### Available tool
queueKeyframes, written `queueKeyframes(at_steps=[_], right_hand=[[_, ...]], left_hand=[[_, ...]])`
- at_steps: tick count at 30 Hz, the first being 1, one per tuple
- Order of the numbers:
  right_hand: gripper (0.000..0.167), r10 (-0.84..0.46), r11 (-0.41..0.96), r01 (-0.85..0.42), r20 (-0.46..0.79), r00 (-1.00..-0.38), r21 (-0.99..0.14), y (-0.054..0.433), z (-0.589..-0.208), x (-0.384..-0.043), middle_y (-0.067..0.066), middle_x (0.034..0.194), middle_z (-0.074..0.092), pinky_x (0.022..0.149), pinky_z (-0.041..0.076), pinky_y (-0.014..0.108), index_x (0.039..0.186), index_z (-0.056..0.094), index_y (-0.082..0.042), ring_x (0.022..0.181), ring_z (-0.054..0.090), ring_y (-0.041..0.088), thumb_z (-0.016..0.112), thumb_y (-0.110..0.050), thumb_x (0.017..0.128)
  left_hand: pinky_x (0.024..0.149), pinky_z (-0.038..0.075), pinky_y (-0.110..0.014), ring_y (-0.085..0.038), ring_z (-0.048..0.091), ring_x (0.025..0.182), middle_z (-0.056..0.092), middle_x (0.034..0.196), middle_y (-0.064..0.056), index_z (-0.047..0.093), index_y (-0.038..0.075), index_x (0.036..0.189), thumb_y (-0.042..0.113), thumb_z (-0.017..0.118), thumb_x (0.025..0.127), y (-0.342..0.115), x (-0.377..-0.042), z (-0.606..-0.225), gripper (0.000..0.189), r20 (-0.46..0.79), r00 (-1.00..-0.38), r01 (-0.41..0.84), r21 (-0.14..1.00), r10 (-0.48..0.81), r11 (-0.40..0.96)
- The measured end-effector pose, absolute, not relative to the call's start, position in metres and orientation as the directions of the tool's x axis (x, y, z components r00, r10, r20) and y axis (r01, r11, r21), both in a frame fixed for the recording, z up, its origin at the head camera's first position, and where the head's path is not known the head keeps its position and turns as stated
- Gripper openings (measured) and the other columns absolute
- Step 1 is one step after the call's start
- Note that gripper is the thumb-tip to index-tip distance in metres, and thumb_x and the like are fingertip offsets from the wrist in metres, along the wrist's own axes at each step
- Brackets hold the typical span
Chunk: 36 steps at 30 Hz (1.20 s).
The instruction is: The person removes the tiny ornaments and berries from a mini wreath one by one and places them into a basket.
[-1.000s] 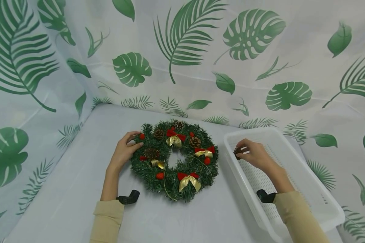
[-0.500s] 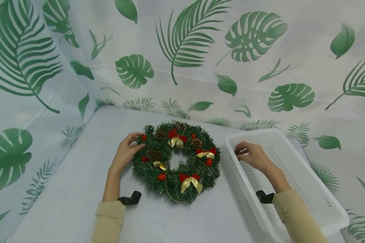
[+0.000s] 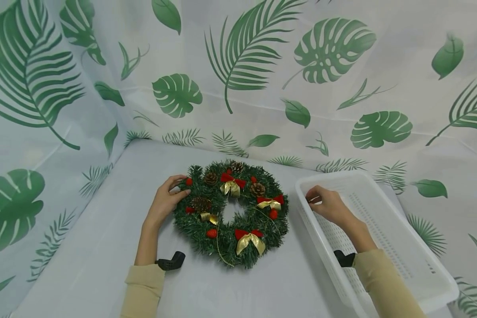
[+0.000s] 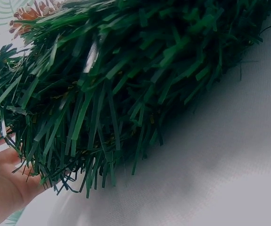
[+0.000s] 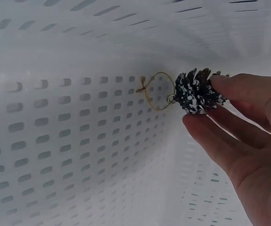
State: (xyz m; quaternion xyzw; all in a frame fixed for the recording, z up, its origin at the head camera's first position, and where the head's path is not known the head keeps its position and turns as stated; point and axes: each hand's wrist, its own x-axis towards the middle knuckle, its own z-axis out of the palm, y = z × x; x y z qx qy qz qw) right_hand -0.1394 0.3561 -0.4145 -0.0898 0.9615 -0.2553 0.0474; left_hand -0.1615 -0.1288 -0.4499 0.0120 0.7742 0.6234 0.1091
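Note:
A green tinsel wreath (image 3: 187,240) lies on the white-covered table, decorated with red-and-gold bows, pine cones and red berries. My left hand (image 3: 164,198) grips its upper left edge, fingers and thumb spread around the greenery. In the left wrist view, tinsel strands partly cover that hand (image 4: 5,183). Inside the far left end of the white basket (image 3: 425,260), my right hand (image 3: 327,203) pinches a small pine cone. The right wrist view shows this pine cone (image 5: 196,92) as dark with white-dusted scales and a gold cord loop, held between thumb and fingers near the perforated wall.
The basket's long left rim (image 3: 322,247) stands between the right forearm and the wreath. White fabric with green leaf prints (image 3: 246,66) hangs behind and at the left of the table (image 3: 222,296).
My right hand has sunk slightly lower at the basket's end, and the pine cone has gone out of sight in the head view. The left hand stays on the wreath.

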Motion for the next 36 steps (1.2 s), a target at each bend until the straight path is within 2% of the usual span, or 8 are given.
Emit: queueKeyframes(at_steps=[4, 12, 19, 25, 36], right_hand=[[0.022, -0.209, 0.854, -0.161, -0.044, -0.977, -0.495, 0.357, -0.416, -0.138, 0.027, 0.112, 0.070, 0.085, 0.060, 0.053, 0.114, 0.064, 0.007, 0.102, 0.070, 0.046, 0.068, 0.001, 0.093], [0.022, -0.209, 0.853, -0.170, -0.025, -0.978, -0.494, 0.358, -0.421, -0.137, 0.026, 0.109, 0.071, 0.083, 0.060, 0.052, 0.113, 0.065, 0.007, 0.100, 0.071, 0.045, 0.069, 0.001, 0.092], [0.022, -0.187, 0.852, -0.147, -0.030, -0.982, -0.502, 0.357, -0.420, -0.136, 0.026, 0.109, 0.071, 0.085, 0.060, 0.053, 0.113, 0.064, 0.007, 0.102, 0.071, 0.045, 0.069, -0.001, 0.093], [0.025, -0.180, 0.853, -0.140, -0.031, -0.983, -0.503, 0.356, -0.419, -0.135, 0.027, 0.111, 0.071, 0.085, 0.059, 0.054, 0.116, 0.064, 0.008, 0.103, 0.070, 0.046, 0.070, -0.001, 0.093], [0.026, -0.194, 0.852, -0.154, -0.028, -0.981, -0.501, 0.354, -0.412, -0.136, 0.027, 0.112, 0.071, 0.084, 0.060, 0.054, 0.118, 0.064, 0.007, 0.102, 0.071, 0.044, 0.068, 0.001, 0.094]], left_hand=[[0.115, 0.036, -0.065, -0.051, 0.035, 0.147, 0.029, 0.166, -0.022, 0.044, 0.008, 0.154, 0.017, 0.065, 0.103, -0.127, -0.157, -0.443, 0.056, -0.162, -0.973, -0.125, 0.969, 0.162, 0.215], [0.114, 0.038, -0.064, -0.048, 0.035, 0.148, 0.030, 0.167, -0.017, 0.044, 0.017, 0.155, 0.025, 0.068, 0.102, -0.130, -0.166, -0.471, 0.059, -0.147, -0.977, -0.114, 0.972, 0.153, 0.205], [0.114, 0.037, -0.066, -0.052, 0.033, 0.147, 0.029, 0.166, -0.022, 0.043, 0.010, 0.155, 0.019, 0.065, 0.103, -0.126, -0.159, -0.454, 0.057, -0.160, -0.974, -0.124, 0.968, 0.158, 0.217], [0.113, 0.038, -0.065, -0.049, 0.036, 0.147, 0.032, 0.166, -0.017, 0.046, 0.017, 0.154, 0.028, 0.069, 0.101, -0.131, -0.165, -0.472, 0.058, -0.123, -0.980, -0.089, 0.973, 0.154, 0.213], [0.113, 0.039, -0.065, -0.049, 0.038, 0.146, 0.034, 0.165, -0.018, 0.048, 0.016, 0.152, 0.027, 0.070, 0.100, -0.132, -0.168, -0.471, 0.058, -0.107, -0.984, -0.074, 0.974, 0.143, 0.214]])
